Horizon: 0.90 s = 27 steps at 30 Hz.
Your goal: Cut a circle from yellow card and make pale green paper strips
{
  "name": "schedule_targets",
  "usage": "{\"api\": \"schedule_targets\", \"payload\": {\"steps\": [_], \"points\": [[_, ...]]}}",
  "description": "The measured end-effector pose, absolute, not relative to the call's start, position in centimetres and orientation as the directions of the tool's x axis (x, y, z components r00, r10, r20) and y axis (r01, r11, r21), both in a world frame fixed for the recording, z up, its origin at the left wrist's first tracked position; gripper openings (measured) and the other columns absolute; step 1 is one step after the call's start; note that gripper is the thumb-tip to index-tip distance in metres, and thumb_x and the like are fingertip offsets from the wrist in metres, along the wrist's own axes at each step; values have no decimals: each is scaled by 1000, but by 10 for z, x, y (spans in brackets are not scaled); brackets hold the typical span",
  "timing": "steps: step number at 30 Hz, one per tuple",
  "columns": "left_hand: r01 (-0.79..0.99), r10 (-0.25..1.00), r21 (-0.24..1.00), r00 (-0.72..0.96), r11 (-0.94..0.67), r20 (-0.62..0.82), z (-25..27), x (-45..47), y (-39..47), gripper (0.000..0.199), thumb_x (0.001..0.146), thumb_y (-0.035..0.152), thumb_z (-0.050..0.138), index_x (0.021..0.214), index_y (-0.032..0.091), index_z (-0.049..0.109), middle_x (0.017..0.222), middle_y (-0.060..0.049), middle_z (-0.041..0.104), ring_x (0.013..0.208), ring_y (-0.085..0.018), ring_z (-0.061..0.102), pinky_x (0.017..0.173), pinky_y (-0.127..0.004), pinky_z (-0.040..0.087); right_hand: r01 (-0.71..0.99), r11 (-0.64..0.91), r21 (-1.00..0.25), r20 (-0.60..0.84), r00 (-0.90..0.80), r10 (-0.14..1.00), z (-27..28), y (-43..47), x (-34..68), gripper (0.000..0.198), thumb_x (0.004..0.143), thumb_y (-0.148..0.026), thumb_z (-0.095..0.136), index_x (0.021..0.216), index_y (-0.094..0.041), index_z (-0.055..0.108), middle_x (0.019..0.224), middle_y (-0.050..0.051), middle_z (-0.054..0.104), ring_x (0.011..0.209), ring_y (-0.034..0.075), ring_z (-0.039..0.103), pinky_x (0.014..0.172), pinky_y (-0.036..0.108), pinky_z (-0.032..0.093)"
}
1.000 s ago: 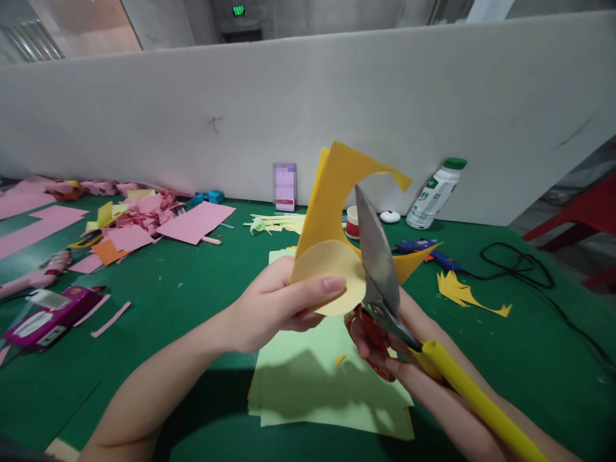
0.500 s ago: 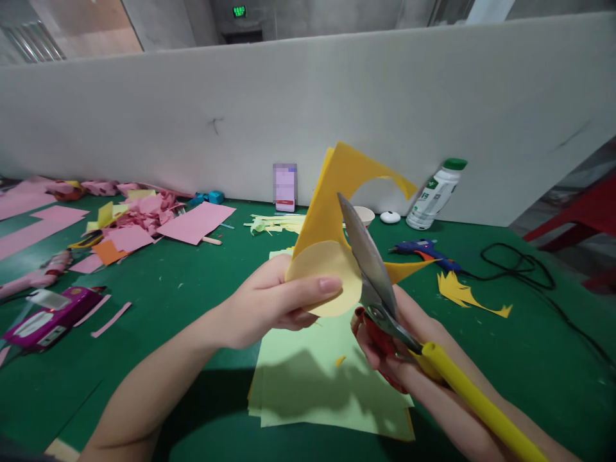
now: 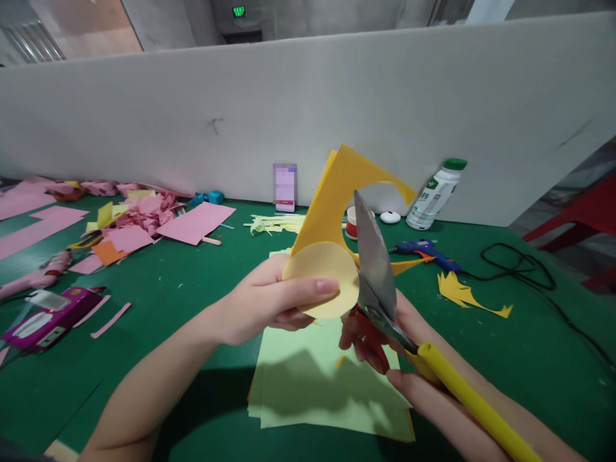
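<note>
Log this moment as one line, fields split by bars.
left hand: pinching pale circle against yellow paper | right hand: holding scissors, blade beside circle | below: pale green sheets | beyond: blue glue gun

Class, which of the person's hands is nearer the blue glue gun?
Right. The right hand, holding scissors, is left of the glue gun, towards the camera; the left hand, holding the pale circle, is farther left.

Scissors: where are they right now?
In the head view, the scissors are right of centre, in the right hand, beside the pale yellow disc.
</note>
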<state>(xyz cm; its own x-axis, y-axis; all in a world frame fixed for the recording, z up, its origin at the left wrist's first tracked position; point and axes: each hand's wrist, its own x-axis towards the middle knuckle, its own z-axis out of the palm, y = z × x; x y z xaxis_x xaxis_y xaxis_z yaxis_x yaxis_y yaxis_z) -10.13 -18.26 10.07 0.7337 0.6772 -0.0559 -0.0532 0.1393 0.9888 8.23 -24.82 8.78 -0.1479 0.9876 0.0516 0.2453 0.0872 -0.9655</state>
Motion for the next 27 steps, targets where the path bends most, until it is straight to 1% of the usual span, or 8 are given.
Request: {"api": "schedule_targets", "payload": {"steps": [3,6,10,12,15,18,23,27], "points": [[-75,658,990,753,121,-24,103,-100,-185,24,76,31,52,59,16,43,46,7,29,37,-4,21,34,-19,11,228,60,-972,12,-204,979,84,-247,80,61,66,-16,53,125,-29,48,76,2,68,66,21,62,62,35,51],[-82,646,990,763,112,-10,104,-98,-187,25,76,30,50,57,16,42,46,7,31,38,-4,23,35,-20,11,239,39,-970,-10,-197,980,81,-245,79,66,68,-15,52,131,-27,40,74,2,67,65,21,61,64,36,49],[-53,668,990,743,133,-50,106,-98,-189,25,75,29,52,57,16,41,46,7,32,38,-3,23,35,-19,12,247,27,-969,-19,-180,984,75,-244,77,65,73,-14,47,136,-24,31,70,0,64,60,18,58,64,35,47],[-51,676,989,735,137,-55,105,-99,-188,24,74,29,53,58,16,42,47,7,32,38,-3,23,35,-19,12,219,8,-976,-30,-167,985,71,-244,75,61,76,-16,44,135,-23,30,68,0,62,60,17,56,64,33,47],[-56,675,990,737,128,-46,104,-99,-188,25,75,29,52,57,16,42,47,7,30,39,-3,23,35,-19,12,135,-27,-991,-45,-134,990,66,-241,72,54,78,-20,44,131,-22,34,64,0,59,64,17,55,63,31,46],[-44,688,990,724,131,-58,103,-98,-189,24,75,30,52,58,16,42,48,7,30,39,-3,23,35,-18,13,91,-56,-994,-67,-127,990,64,-240,72,53,78,-22,45,131,-23,35,61,-1,56,62,18,53,60,31,45],[-94,691,984,722,149,-35,102,-98,-190,23,75,29,55,60,15,44,50,7,32,40,-3,23,35,-18,13,224,23,-974,-16,-171,985,69,-244,76,63,74,-17,47,135,-27,30,62,-2,51,58,17,47,62,32,43],[-115,684,980,729,161,-27,102,-99,-189,21,76,28,55,62,14,46,51,7,33,40,-3,24,35,-17,13,305,43,-952,-12,-176,984,70,-248,76,66,77,-18,45,138,-29,24,63,-1,50,61,18,47,64,34,44]]}}
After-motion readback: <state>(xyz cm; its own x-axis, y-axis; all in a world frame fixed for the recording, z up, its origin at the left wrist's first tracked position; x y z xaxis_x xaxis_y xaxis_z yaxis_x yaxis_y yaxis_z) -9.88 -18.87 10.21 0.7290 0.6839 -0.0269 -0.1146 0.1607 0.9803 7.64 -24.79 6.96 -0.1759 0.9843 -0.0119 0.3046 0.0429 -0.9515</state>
